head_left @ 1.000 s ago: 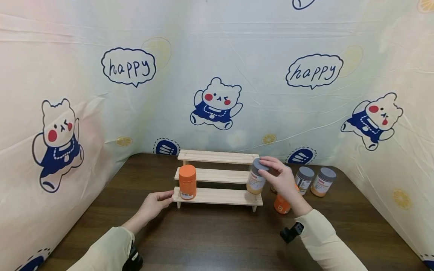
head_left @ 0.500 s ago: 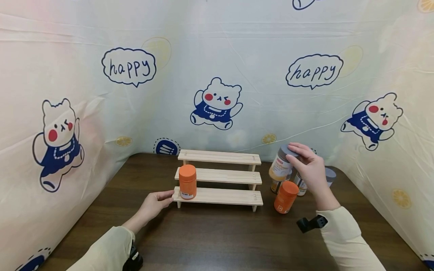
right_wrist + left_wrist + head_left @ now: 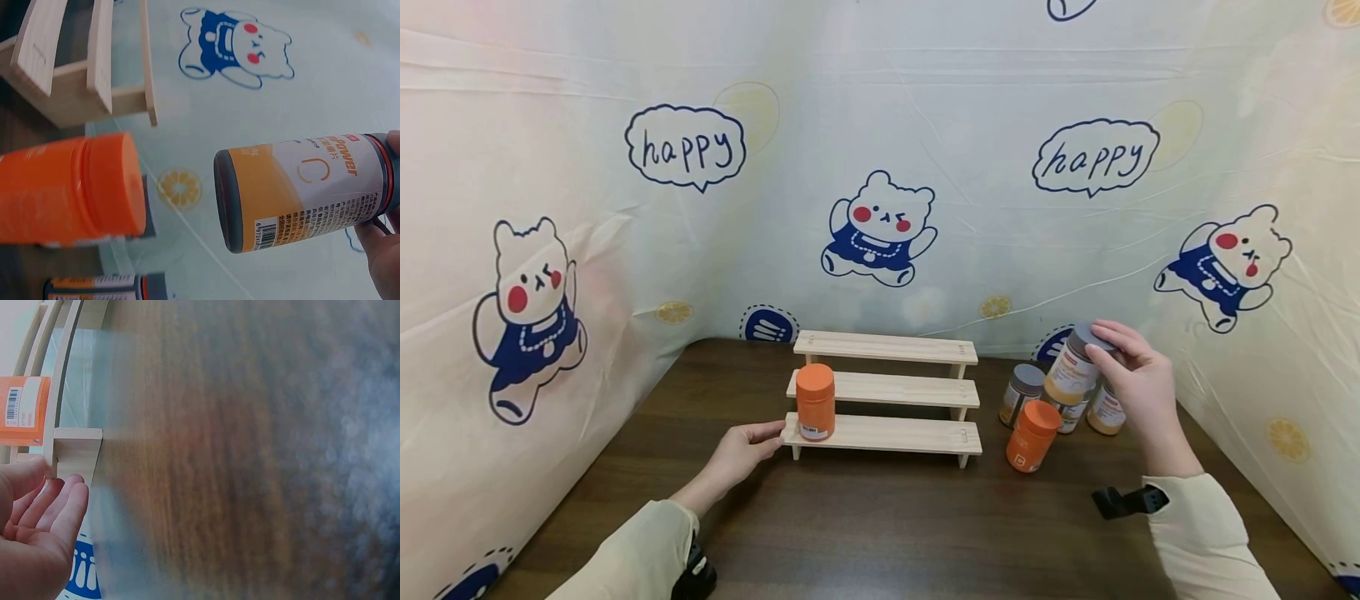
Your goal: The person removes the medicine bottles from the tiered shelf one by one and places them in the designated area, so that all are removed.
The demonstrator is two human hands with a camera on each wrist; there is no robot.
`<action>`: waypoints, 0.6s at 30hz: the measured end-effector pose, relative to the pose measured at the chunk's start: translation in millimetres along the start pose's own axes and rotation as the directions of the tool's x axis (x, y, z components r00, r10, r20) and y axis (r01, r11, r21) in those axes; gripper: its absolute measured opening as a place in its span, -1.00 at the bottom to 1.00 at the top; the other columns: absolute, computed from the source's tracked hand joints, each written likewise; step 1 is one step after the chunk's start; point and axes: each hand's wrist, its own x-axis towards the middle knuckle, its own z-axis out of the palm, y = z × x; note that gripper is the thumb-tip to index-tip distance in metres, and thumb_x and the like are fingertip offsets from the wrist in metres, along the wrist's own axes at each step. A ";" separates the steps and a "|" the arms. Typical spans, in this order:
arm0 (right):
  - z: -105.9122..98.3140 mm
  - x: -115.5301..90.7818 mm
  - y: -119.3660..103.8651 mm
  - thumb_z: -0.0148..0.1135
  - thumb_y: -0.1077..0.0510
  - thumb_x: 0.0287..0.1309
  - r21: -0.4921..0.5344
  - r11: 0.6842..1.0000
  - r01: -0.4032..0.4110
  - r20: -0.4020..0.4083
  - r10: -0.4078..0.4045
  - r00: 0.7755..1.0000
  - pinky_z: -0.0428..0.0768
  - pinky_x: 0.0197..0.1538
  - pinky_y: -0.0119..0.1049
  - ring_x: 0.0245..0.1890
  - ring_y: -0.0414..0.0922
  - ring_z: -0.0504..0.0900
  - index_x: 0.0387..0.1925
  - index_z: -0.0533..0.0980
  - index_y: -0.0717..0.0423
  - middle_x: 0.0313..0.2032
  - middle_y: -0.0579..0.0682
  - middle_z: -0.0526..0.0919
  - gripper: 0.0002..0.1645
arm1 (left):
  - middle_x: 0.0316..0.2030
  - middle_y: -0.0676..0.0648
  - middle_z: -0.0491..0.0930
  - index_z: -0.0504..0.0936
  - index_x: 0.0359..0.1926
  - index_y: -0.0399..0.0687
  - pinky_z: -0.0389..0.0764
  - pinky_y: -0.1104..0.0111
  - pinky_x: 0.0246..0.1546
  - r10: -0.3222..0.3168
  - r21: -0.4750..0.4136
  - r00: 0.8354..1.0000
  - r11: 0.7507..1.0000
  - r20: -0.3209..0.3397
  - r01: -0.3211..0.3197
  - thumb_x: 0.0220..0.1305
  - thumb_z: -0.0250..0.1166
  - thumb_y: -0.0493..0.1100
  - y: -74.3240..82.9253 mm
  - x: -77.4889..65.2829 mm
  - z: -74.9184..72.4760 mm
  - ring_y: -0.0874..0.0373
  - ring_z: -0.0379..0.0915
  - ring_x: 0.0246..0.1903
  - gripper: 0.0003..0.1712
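A three-step wooden shelf rack [image 3: 887,434] stands on the table. My left hand [image 3: 737,460] pinches the left end of its lowest board, thumb on top and fingers beneath in the left wrist view. On that board, near the left end, an orange bottle [image 3: 816,404] stands upright. My right hand [image 3: 1142,387] grips a grey-lidded supplement bottle [image 3: 1070,373] by the lid. This bottle is raised and tilted, overlapping the bottles behind and below it in the head view. Its orange-and-white label [image 3: 312,181] with a barcode faces the right wrist camera.
Right of the rack stand a second orange bottle [image 3: 1032,437], a grey-lidded bottle [image 3: 1021,393] behind it, and another grey-lidded bottle [image 3: 1105,412] farther right. One more is partly hidden below the raised bottle. A patterned cloth [image 3: 880,100] surrounds the dark wooden table [image 3: 880,533].
My right hand has carried the grey-lidded bottle from above the right end of the lowest board up and rightward, over the group of bottles. The left hand and rack have stayed put.
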 end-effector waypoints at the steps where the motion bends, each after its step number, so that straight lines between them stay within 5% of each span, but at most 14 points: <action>1: -2.3 -0.3 1.9 0.24 0.27 0.12 -0.006 1.000 -0.003 -0.010 0.003 1.000 0.38 -0.01 -0.63 0.04 -0.25 0.40 0.04 0.48 0.36 0.04 -0.11 0.47 -0.57 | 0.08 -0.33 0.43 0.48 0.10 -0.36 0.58 0.24 -0.17 0.002 0.001 1.000 1.000 -0.001 -0.002 0.25 0.18 -0.30 0.7 -0.7 -0.1 -0.06 0.49 -0.07 -0.60; 18: -30.3 -21.1 55.4 0.26 0.18 0.13 -0.221 0.973 -0.073 -0.068 0.060 0.996 0.37 -0.07 -0.70 -0.05 -0.42 0.40 0.03 0.48 0.38 -0.02 -0.29 0.47 -0.53 | 0.08 -0.34 0.43 0.48 0.10 -0.37 0.58 0.23 -0.17 0.014 0.014 1.000 1.000 0.001 -0.014 0.25 0.19 -0.29 2.2 -2.4 -0.5 -0.07 0.50 -0.08 -0.59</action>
